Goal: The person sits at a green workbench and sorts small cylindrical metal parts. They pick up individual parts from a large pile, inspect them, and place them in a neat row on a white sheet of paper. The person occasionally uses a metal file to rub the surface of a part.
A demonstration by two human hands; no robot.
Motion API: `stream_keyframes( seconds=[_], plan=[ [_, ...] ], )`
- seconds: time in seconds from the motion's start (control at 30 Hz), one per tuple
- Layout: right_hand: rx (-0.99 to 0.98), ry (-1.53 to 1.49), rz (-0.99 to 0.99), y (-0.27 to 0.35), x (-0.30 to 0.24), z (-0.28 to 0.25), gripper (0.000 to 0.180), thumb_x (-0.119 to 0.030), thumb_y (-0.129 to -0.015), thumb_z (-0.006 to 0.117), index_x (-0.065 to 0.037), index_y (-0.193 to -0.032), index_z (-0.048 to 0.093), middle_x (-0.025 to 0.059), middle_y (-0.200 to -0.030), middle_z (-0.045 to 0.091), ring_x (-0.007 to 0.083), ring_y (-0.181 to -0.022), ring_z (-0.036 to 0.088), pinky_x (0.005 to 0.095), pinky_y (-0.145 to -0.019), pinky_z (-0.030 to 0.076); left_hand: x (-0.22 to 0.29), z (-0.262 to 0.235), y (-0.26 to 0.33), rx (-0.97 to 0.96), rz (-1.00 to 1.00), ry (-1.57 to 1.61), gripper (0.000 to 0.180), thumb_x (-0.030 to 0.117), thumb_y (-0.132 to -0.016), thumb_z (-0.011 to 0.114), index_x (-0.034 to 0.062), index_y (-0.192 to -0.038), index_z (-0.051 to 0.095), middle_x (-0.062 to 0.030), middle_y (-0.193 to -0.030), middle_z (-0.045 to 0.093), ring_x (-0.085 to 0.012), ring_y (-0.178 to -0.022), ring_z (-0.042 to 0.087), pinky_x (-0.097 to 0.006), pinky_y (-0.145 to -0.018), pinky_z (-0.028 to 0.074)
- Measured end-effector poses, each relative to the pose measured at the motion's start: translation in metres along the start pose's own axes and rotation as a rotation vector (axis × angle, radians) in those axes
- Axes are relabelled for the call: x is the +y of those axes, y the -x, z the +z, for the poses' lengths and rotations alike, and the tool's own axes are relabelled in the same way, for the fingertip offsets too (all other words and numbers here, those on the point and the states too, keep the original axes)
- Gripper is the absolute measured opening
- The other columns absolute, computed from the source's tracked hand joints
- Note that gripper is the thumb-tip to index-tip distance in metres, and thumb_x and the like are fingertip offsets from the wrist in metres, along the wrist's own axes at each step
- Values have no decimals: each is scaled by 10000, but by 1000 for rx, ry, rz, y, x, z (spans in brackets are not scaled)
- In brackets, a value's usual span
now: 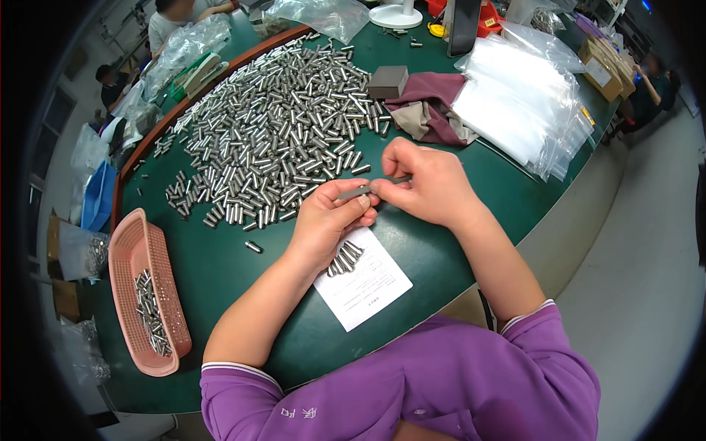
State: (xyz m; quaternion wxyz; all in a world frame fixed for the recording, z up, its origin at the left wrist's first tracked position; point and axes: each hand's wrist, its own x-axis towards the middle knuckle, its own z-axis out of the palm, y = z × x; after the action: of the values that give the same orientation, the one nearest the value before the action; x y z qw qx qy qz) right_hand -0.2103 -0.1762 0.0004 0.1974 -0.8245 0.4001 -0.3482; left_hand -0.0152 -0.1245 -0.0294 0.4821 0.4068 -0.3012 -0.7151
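My left hand is closed, its thumb and fingers pinching what looks like a small metal pin, mostly hidden by the fingers. A flat grey bar lies across those fingertips. My right hand grips the bar's other end between thumb and curled fingers, so both hands meet over the table. Below my left hand, several metal pins lie side by side on a white printed sheet. A large heap of similar shiny metal pins spreads beyond my hands. One loose pin rests left of my left forearm.
A pink perforated basket with pins stands at the left. Beyond my right hand are a grey block, a maroon cloth and clear plastic bags. A brown raised rim edges the green table. Other people sit farther off.
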Motion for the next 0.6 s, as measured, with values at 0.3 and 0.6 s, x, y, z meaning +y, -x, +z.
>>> stream_keyframes(
  seconds=[0.3,0.6],
  plan=[
    [26,52,104,4,17,-22,292,-299,-757,769,-126,-871,562,5,-685,634,197,-629,652,335,-579,502,4,-1,3,-2,8,57,291,16,-911,654,-3,-1191,578,-115,-993,686,-136,-784,654,-258,-722,558],
    [38,-5,-32,0,0,3,254,-298,-782,748,-127,-858,576,7,-690,637,204,-649,665,349,-586,510,0,1,3,1,36,-15,284,16,-912,652,11,-1187,582,-117,-992,688,-144,-791,659,-269,-733,565]
  ],
)
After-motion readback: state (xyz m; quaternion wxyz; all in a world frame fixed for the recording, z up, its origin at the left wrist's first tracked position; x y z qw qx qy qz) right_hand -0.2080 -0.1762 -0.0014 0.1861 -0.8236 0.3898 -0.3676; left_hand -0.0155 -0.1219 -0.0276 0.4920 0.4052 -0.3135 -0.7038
